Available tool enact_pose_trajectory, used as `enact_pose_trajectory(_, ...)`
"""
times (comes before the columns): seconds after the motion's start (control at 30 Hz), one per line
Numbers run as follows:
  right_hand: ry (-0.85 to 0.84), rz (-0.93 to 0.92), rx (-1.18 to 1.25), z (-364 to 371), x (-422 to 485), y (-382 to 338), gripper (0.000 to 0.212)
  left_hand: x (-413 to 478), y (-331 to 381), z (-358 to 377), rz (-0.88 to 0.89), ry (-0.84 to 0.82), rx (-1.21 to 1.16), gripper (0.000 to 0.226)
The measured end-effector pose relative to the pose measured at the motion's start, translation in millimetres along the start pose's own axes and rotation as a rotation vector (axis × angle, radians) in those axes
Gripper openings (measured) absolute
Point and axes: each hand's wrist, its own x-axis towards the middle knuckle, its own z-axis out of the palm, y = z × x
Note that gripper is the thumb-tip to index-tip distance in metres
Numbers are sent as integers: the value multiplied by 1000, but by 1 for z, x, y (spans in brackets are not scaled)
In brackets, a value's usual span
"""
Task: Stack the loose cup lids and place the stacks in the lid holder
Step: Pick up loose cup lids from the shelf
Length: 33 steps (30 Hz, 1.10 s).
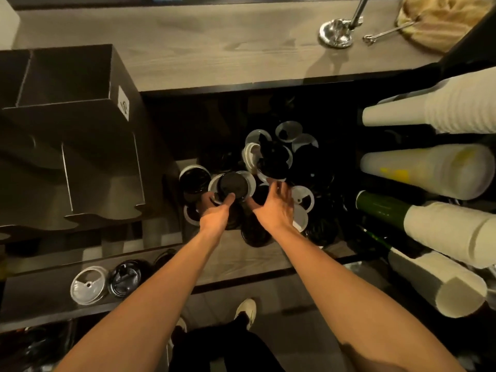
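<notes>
Both arms reach into the low shelf (241,261) under the wooden counter (214,44). L = left hand (218,213), R = right hand (276,208).

L pinches a black lid (232,183): thumb on its near rim, fingers curled under, so the grip is clamped on it. The lid is held flat, just over a white lid (249,181) whose rim shows round it; can't tell if the two touch.

R hangs just beside it, fingers spread apart and holding nothing, palm over dark lids near the shelf's middle.

The loose lids (279,157), black and white mixed, lie in a heap from mid-shelf toward the back-right corner, some overlapping, some tilted. A few more sit by the L wrist.

The lid holder (80,167), a dark box w/ upright dividers, stands at the shelf's left end, well apart from the held lid.

On a lower ledge at front left: a clear lid (87,288) and a dark lid (126,277) side by side.

Along the right edge, paper cup stacks (442,114) lie on their sides. A shiny metal stand (336,32) sits on the counter's far right.
</notes>
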Motion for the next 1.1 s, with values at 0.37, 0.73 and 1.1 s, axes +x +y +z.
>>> enact_pose_trajectory(0.37, -135, -63, -161, 10, 37, -33, 80, 29, 20, 12, -45, 0, 44, 67)
enact_pose_trajectory(0.73, -303, -158, -30, 10, 44, -36, 74, 29, 0, 9, 28, -10, 50, 63)
enact_pose_trajectory(1.1, -407, -314, 179, -15, 36, -14, 82, 17, -11, 5, 97, -120, -7, 68)
